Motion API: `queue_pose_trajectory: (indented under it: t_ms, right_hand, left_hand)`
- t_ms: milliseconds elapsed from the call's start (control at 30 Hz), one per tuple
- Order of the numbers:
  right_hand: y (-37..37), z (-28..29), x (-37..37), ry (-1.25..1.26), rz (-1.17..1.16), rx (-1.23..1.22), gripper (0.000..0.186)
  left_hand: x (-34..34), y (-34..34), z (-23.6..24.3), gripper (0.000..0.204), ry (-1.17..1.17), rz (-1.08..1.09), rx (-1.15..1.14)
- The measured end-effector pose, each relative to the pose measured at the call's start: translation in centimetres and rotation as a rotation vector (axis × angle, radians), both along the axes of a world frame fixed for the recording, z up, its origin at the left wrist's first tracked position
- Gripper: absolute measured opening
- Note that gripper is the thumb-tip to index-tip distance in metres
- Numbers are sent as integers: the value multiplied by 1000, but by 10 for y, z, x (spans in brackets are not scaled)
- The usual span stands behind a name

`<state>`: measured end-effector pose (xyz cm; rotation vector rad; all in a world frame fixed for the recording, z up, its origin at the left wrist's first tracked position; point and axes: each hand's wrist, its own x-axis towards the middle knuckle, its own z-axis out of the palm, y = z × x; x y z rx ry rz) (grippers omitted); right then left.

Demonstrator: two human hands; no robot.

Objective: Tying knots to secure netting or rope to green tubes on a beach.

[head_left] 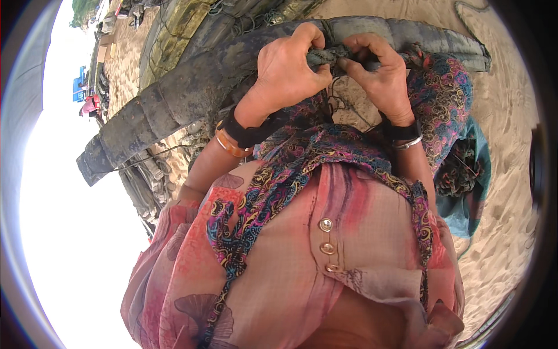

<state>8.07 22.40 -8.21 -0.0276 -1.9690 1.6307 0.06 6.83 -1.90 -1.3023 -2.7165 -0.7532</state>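
Observation:
Both my hands are raised in front of me, working on a thick grey-green rope (329, 56). My left hand (290, 72) curls around its left part, thumb and forefinger closed on it. From the other side, my right hand (379, 72) pinches the same rope between thumb and fingers. The rope looks twisted or knotted where my fingers meet, but the exact shape is partly hidden. It lies against a long, dark, weathered segmented tube (174, 104), which curves across from the lower left to the upper right.
More mud-stained tubes (180, 35) with netting and cord lie at the upper left. A teal sack (465, 203) of dark tangled rope stands on the sand (503, 139) to my right. Cardboard boxes (104, 49) and a blue object (79, 86) are farther off, near a person in pink.

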Motion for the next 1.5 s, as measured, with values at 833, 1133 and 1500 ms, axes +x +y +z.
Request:
queue_pose_trajectory:
  t_ms: [833,1133,1500]
  right_hand:
    - [-14,0,2,-10,1,-340,12]
    - [-6,27,8,65,-115,687,22]
    - [-9,6,-2,5,-127,278,11]
  left_hand:
    - [-3,2,-8,18,-10,-86,301]
    - [-3,-4,-4,26,122,-202,257]
    - [-9,-7,-3,27,159,-224,195]
